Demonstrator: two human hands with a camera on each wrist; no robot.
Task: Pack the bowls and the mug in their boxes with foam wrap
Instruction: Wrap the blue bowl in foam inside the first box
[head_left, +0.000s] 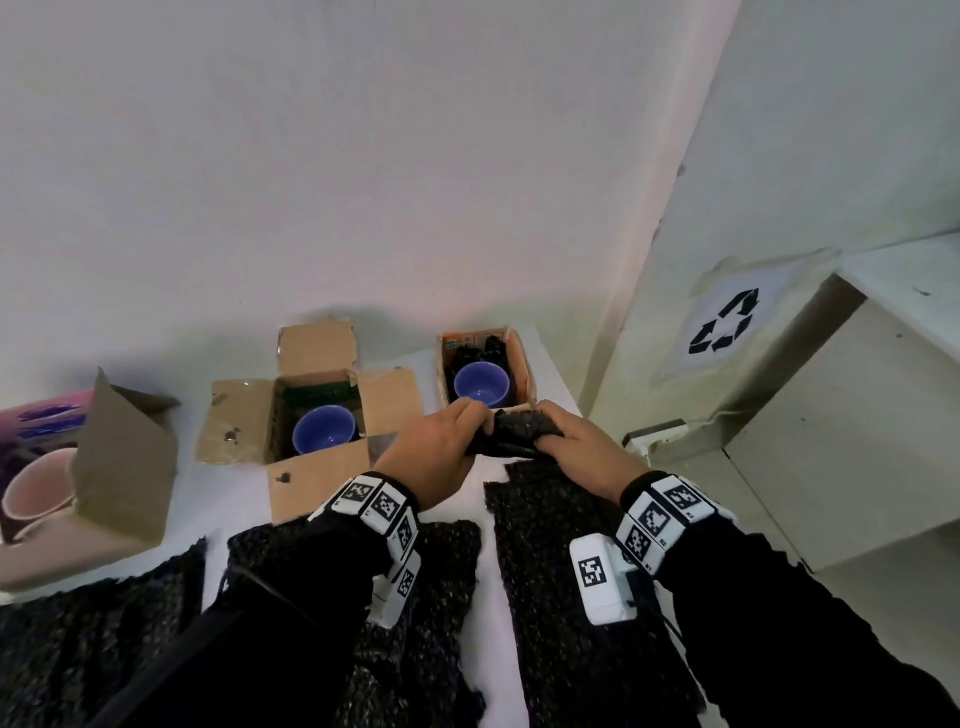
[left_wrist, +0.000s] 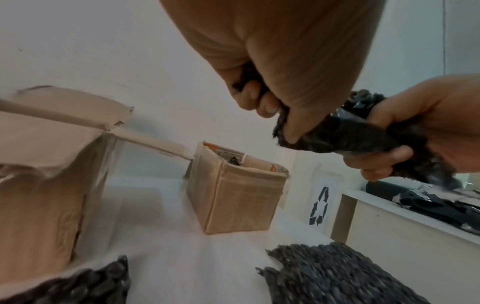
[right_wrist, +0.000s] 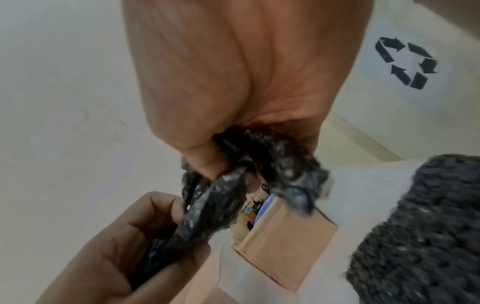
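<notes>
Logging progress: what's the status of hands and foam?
Both hands, left and right, grip one bunched foam piece. Held before small box with blue bowl. Nothing blocking.

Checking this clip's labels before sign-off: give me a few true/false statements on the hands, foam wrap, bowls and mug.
1. Both the left hand and the right hand grip one bunched piece of foam wrap. True.
2. The small box on the right is empty. False: it holds a blue bowl.
3. The middle box holds a second blue bowl. True.
4. The pink mug stands on the bare table. False: it sits in the left box.
5. Flat foam sheets lie on the table. True.
</notes>
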